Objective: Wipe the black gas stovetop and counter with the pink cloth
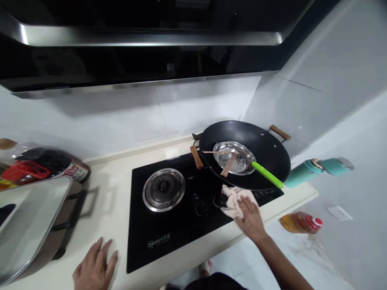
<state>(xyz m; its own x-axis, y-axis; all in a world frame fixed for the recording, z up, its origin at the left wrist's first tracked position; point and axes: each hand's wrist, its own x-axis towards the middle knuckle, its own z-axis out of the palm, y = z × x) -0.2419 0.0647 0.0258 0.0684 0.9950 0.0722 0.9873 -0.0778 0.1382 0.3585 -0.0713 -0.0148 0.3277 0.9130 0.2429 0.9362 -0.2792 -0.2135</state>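
Head view, crumpled cloth (pixel 235 197), right hand (pixel 251 219) atop

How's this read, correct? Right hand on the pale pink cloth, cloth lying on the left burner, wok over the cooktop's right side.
One error: the pale pink cloth isn't on the left burner. The head view shows it by the control knobs, at the wok's near edge. Right hand and wok are as you say.
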